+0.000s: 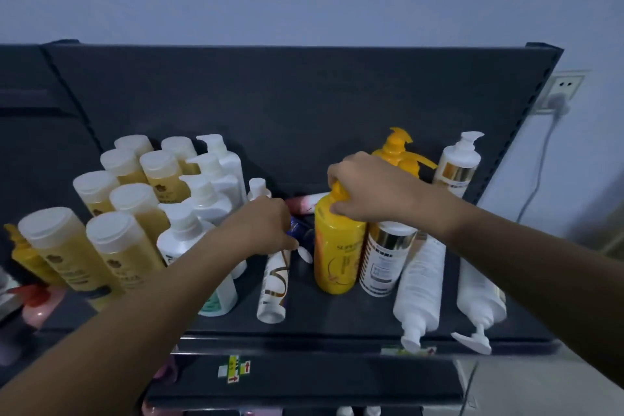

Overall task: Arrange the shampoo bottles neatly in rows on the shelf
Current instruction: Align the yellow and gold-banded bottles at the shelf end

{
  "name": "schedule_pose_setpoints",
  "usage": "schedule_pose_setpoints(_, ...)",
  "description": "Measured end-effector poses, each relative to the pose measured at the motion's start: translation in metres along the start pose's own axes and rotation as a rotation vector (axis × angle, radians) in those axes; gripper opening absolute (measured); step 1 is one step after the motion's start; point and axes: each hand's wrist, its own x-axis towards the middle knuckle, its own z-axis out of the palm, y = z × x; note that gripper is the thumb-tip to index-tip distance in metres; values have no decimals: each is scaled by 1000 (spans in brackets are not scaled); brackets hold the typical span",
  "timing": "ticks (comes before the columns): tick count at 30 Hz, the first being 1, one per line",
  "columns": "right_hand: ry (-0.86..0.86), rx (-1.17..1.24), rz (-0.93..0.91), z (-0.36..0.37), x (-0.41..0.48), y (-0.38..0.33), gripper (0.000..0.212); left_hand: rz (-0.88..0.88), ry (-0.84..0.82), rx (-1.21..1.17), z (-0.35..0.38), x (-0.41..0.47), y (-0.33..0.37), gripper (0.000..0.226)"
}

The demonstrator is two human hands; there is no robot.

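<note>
On the dark shelf (pixel 337 317) my right hand (pixel 368 187) grips the pump top of an upright yellow bottle (pixel 337 253) at the middle. My left hand (pixel 266 226) is closed around a small dark-blue bottle (pixel 299 230) just left of it. Several amber bottles with white caps (pixel 125 240) stand in rows at the left, next to white pump bottles (pixel 206 199). A white-and-gold bottle (pixel 275 284) lies on its side in front of my left hand. Two white pump bottles (pixel 418 290) lie flat at the right.
A white bottle with a gold band (pixel 385 260) stands beside the yellow one. At the back right are a yellow pump bottle (pixel 400 152) and a white pump bottle (pixel 459 165). A pink bottle (pixel 305 204) lies behind my hands. A wall socket (pixel 559 94) is at the right.
</note>
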Motion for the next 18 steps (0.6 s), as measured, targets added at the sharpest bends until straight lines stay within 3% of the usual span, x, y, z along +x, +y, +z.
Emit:
schedule_pose_setpoints(10, 99, 121, -59, -3, -13, 11, 32, 11, 61, 37, -49, 13, 36, 37)
schedule_pose_setpoints(15, 71, 120, -50, -6, -22, 14, 30, 217, -104, -84, -57, -2, 56, 70)
schedule_pose_setpoints(18, 56, 104, -22, -7, -26, 17, 27, 294, -68, -232, -48, -7, 76, 79)
